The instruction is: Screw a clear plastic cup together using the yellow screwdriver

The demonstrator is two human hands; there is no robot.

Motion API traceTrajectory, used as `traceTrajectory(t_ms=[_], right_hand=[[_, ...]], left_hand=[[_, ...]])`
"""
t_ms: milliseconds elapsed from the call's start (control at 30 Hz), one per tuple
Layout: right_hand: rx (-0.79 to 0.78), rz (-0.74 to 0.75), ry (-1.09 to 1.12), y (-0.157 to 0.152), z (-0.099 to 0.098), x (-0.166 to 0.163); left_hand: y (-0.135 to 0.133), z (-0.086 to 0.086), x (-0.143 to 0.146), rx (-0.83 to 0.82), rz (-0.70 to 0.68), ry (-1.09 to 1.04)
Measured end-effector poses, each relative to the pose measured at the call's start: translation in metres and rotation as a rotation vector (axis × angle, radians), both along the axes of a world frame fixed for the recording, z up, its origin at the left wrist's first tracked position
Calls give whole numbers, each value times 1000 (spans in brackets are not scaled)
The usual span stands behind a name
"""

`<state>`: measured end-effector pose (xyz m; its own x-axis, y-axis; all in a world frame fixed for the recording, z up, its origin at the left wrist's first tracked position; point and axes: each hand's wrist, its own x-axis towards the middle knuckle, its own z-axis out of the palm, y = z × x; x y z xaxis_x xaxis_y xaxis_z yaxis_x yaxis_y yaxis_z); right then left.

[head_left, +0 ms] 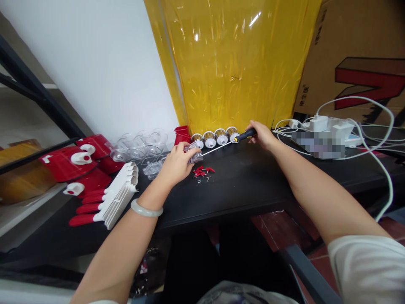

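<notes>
My left hand (pixel 177 162) is closed on a clear plastic part (pixel 196 154) just above the black table. In my right hand (pixel 260 134) is a long screwdriver (pixel 245 135) with a black and yellow handle. Its thin shaft points left and its tip meets the clear part. Below them lie several small red pieces (pixel 200 171) and a few tiny screws (pixel 208 179). Another clear part (pixel 152 169) rests left of my left hand. Behind, several cylindrical motors (pixel 209 139) with white ends stand in a row beside a red plastic piece (pixel 182 135).
White slotted pieces with red handles (pixel 118 196) stack at the left, near red housings (pixel 71 162) and clear cups (pixel 148 143). White cables and chargers (pixel 319 123) lie at the right, before a cardboard box (pixel 351 55). A yellow plastic sheet (pixel 237 63) hangs behind the table (pixel 240 190).
</notes>
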<state>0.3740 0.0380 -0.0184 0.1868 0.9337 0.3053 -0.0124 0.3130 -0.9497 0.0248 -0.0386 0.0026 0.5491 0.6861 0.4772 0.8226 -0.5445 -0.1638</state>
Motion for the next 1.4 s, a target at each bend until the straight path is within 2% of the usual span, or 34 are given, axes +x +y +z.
traceTrajectory(t_ms=[133, 267, 467, 733, 867, 1033, 1167, 1267, 1400], right_hand=[[14, 24, -72, 0, -2, 1], [-1, 42, 46, -3, 0, -2], [16, 175, 214, -11, 4, -4], [-15, 51, -40, -1, -3, -1], [7, 65, 61, -5, -2, -4], [14, 165, 227, -12, 4, -7], [-74, 100, 88, -7, 1, -5], [-47, 48, -50, -1, -4, -3], [-15, 78, 64, -4, -3, -4]], left_hand=[[0, 0, 0, -1, 3, -1], [0, 0, 0, -3, 4, -1], [1, 0, 0, -3, -1, -6], [1, 0, -1, 2, 9, 6], [1, 0, -1, 1, 5, 0], [2, 0, -2, 1, 4, 0], [2, 0, -2, 4, 3, 8], [1, 0, -1, 5, 9, 9], [1, 1, -1, 2, 7, 8]])
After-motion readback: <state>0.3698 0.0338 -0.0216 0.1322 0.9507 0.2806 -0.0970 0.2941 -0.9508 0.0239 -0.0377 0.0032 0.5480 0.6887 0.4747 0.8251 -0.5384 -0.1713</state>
